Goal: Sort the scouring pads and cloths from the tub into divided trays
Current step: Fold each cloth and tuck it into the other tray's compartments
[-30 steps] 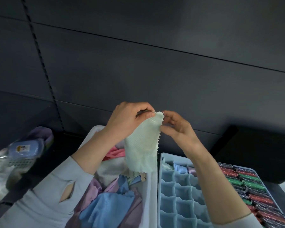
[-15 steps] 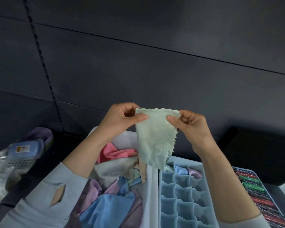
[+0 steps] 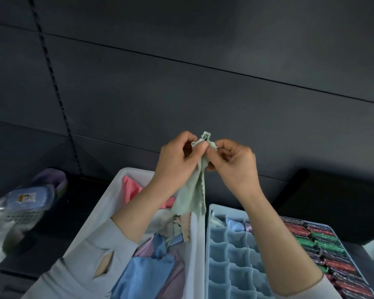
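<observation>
- Hands meet in mid-air above the gap between tub and tray, both pinching one pale green cloth (image 3: 192, 190) at its bunched top.
- Left hand (image 3: 178, 157) has thumb and fingertips pressed together on the cloth's upper edge, and the right hand (image 3: 233, 162) nips the same bunch from the other side (the two sets of fingers nearly touch).
- Cloth hangs down from the pinch in a narrow gather, its zigzag-cut edge facing right and its lower end dangling over the tub's right wall.
- White tub (image 3: 115, 195) sits at lower left, holding a loose heap of cloths: a pink one (image 3: 132, 188) at the far end, a blue one (image 3: 143, 275) nearer the camera, lilac and cream ones between.
- Light blue divided tray (image 3: 231, 257) stands just beside the tub on the right; most cells in view look bare, while the far row holds a few folded pieces in blue and lilac.
- Second tray (image 3: 324, 253) to the right is packed with rows of red, green and dark wrapped pads.
- Blurred basket (image 3: 20, 212) with a blue packet lies at far left on the dark surface.
</observation>
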Tool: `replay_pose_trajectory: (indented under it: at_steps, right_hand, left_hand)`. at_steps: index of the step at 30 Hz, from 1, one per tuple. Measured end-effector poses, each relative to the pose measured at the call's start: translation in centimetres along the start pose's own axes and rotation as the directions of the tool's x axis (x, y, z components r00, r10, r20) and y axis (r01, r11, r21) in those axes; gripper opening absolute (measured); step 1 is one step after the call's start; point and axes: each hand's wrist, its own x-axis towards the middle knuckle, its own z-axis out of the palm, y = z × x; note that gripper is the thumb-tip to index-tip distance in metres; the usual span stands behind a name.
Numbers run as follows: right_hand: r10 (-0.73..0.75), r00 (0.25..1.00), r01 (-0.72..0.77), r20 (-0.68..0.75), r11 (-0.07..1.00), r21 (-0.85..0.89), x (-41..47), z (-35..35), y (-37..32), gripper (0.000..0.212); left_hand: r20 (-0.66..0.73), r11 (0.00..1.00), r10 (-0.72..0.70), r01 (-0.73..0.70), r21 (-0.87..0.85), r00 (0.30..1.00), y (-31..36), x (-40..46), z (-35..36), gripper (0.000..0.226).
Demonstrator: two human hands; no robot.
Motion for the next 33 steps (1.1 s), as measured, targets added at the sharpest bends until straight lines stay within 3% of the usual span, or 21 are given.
replay_pose_trajectory:
  at_steps: [6,13,16,18,21,23,27,30,33]
  right_hand:
    - [-0.019,0.999,0.018,0.039,0.999,0.036,-0.2,-0.3,0.0,0.019]
    - [-0.014,0.963,-0.013,0.269,0.995,0.100,-0.7,-0.7,0.7,0.051]
    - [-0.026,0.977,-0.024,0.213,0.974,0.225,-0.6,-0.8,1.0,0.037]
    - [-0.046,0.992,0.023,0.114,0.982,0.187,-0.2,-1.2,1.4,0.022]
    - [0.008,0.977,-0.041,0.211,0.988,0.151,0.1,-1.6,1.5,0.032]
    - [0.026,0.963,-0.082,0.268,0.976,0.200,0.0,-1.6,1.4,0.025]
    - [0.006,0.971,-0.085,0.240,0.943,0.321,0.0,-2.1,1.1,0.016]
    - [0.037,0.969,-0.130,0.243,0.915,0.382,0.2,-3.3,0.6,0.013]
    - [0.088,0.980,-0.155,0.178,0.899,0.409,0.7,-4.4,0.0,0.015]
  left_hand:
    - [0.075,0.986,-0.068,0.078,-0.145,0.995,-0.4,0.1,0.3,0.021]
    - [0.040,0.992,-0.119,0.121,-0.046,0.992,-0.6,0.1,-0.2,0.022]
    - [0.056,0.988,-0.143,0.145,-0.049,0.988,-0.6,0.1,-0.6,0.013]
    - [0.097,0.977,-0.162,0.174,-0.123,0.982,-0.4,-0.1,-0.8,0.010]
    - [0.191,0.963,-0.126,0.167,-0.214,0.973,0.2,-0.3,-1.1,0.015]
    - [0.229,0.956,-0.091,0.149,-0.252,0.969,0.5,-0.5,-1.1,0.016]
    - [0.316,0.945,-0.109,0.196,-0.261,0.943,-0.1,-1.4,-0.8,0.038]
    - [0.433,0.919,-0.196,0.318,-0.231,0.880,-1.3,-2.5,-0.4,0.030]
    - [0.465,0.901,-0.227,0.366,-0.234,0.856,-2.1,-3.8,0.2,0.023]
